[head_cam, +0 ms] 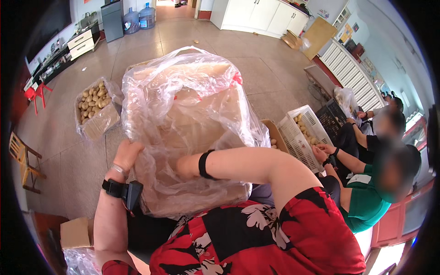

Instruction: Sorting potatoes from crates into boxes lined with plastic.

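A large open cardboard box point(202, 108) stands right before me, with a clear plastic bag point(151, 92) lining it and folded out over its edges. My left hand point(128, 154) is closed on the plastic at the box's left edge. Into the box reaches my right hand point(185, 167), low against the plastic; its fingers are hidden, so whether it grips anything cannot be told. No potatoes show inside this box. Left of it, a smaller plastic-lined box holds potatoes point(94, 99).
At the right, a white plastic crate point(292, 146) of potatoes stands beside a cardboard box point(271, 129). A co-worker in a green shirt point(367, 199) reaches over the crate; another person sits beyond. A wooden chair point(25, 161) is at far left, water jugs point(147, 17) at the back.
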{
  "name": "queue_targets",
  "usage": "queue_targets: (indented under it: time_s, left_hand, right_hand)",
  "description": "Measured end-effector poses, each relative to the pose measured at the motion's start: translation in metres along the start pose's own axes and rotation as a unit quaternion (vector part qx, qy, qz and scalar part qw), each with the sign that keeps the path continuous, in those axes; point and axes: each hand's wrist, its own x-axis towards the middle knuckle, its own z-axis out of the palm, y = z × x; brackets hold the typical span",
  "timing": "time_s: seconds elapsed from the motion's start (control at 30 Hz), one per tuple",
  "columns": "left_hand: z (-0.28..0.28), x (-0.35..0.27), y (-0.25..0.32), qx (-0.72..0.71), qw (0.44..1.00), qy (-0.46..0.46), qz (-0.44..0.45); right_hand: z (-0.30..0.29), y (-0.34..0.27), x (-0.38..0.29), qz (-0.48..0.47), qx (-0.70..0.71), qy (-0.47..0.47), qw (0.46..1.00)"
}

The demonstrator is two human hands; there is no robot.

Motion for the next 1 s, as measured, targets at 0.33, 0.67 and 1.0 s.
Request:
queue_targets:
  time_s: [0.33,0.67,1.0]
  left_hand:
    - [0.001,0.003,-0.007,0.051,0.998,-0.003,0.024]
    - [-0.005,0.002,-0.007,0.069,0.996,-0.019,-0.048]
    - [-0.006,0.005,-0.018,-0.03,1.0,-0.002,-0.002]
  right_hand:
    - [-0.048,-0.019,-0.042,-0.01,0.128,0.055,0.99]
    - [-0.087,0.076,-0.038,0.415,-0.039,0.106,0.903]
    - [-0.058,0.146,-0.017,0.409,-0.04,0.302,0.86]
